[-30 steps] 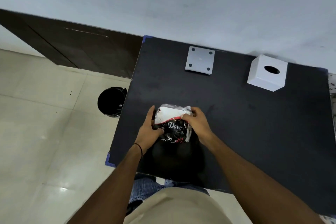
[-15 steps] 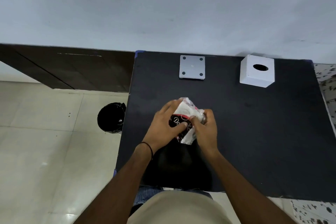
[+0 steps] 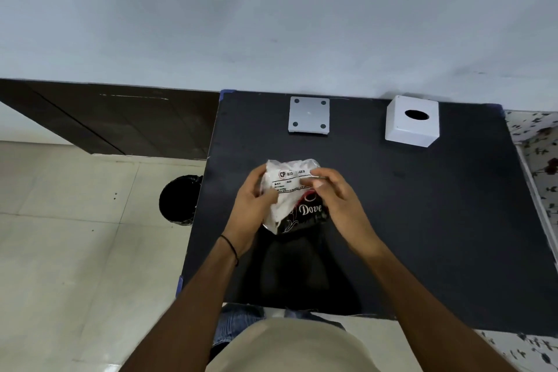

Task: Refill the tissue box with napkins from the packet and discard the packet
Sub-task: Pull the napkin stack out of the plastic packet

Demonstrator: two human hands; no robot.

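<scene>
A napkin packet (image 3: 290, 199), white and black with "Dove" printed on it, is held above the middle of the black table (image 3: 422, 220). My left hand (image 3: 253, 205) grips its left side. My right hand (image 3: 335, 199) pinches its upper right part. The packet's white labelled face points up at me. A white cube tissue box (image 3: 412, 121) with an oval hole on top stands at the table's far right. Its flat grey base plate (image 3: 308, 114), with a dark pad in each corner, lies apart at the far middle.
A black bin (image 3: 178, 199) stands on the tiled floor just left of the table. A dark wooden panel (image 3: 105, 118) runs along the wall at the left. A flowered surface (image 3: 537, 160) borders the table's right edge.
Both hands have turned the packet, so its white labelled face now shows. The packet has come up from the table. The view has tilted up toward the wall.
</scene>
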